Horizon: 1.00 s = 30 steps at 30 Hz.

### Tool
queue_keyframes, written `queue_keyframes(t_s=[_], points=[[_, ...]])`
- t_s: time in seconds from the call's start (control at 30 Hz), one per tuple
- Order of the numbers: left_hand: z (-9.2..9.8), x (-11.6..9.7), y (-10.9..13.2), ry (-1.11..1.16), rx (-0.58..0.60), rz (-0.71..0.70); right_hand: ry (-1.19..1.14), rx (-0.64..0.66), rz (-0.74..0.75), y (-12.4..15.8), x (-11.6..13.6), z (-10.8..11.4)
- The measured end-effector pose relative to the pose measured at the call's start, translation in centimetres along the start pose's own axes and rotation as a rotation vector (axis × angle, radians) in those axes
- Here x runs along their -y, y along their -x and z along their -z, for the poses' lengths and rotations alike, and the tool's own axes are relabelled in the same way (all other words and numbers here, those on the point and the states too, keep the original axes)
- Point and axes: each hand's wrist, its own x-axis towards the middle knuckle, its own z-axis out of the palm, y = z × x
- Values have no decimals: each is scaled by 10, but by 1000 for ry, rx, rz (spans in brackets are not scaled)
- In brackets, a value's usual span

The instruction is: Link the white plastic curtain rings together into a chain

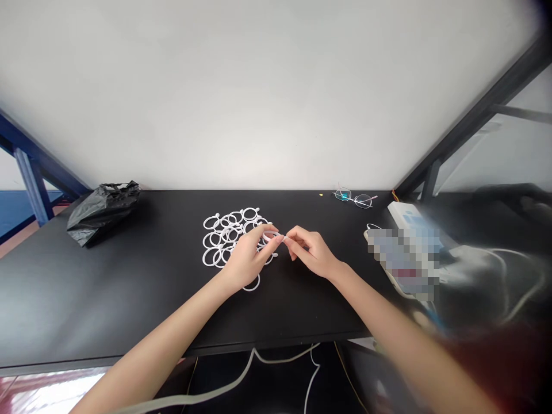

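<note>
at the bottom of the frame, a pale cable (207, 395) hangs in front of the edge of the black table (164, 259), below both forearms and clear of the hands. a little farther in, one loose ring (252, 290) lies partly hidden under the left wrist.

at the middle of the frame, the left hand (248, 256) grips a white ring (272, 232) between thumb and forefinger, and the right hand (314, 253) pinches its narrow end, just right of centre. the fingers cover that joint, so its exact form cannot be told. to work it well, i'd let the left hand steady the hoop without squeezing it out of round, and keep the right hand's pressure small and in line with the end, since thin bands like this probably flex or twist.

behind and left of the left hand, the ring pile (225, 234) overlaps on the table; lifting the wrist a little should avoid dragging it. at the right, a blurred device and a white box (403, 214) sit well apart. toward the wall, a black bag (106, 210) rests at the left and eyeglasses (352, 199) at the upper right.
</note>
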Motion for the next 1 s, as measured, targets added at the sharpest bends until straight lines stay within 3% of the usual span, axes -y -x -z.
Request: queue_keyframes(t_s=[0.17,0.47,0.57,0.7,0.83,1.0], points=[[2,1,-2,149,73,19,119,-22,40,2,-2,-2],[-2,5,-4,193,70,-15,14,-46,58,2,-6,-8],[8,6,-8,104,-54,-57,2,-90,60,0,-8,-6],[37,26,-21,-140,-434,-44,-23,-194,49,-2,-11,-5],[60,55,-32,-258,-479,79,10,-217,22,-2,-14,-6],[65,77,-35,-379,-511,96,72,-230,35,-1,-15,-9]])
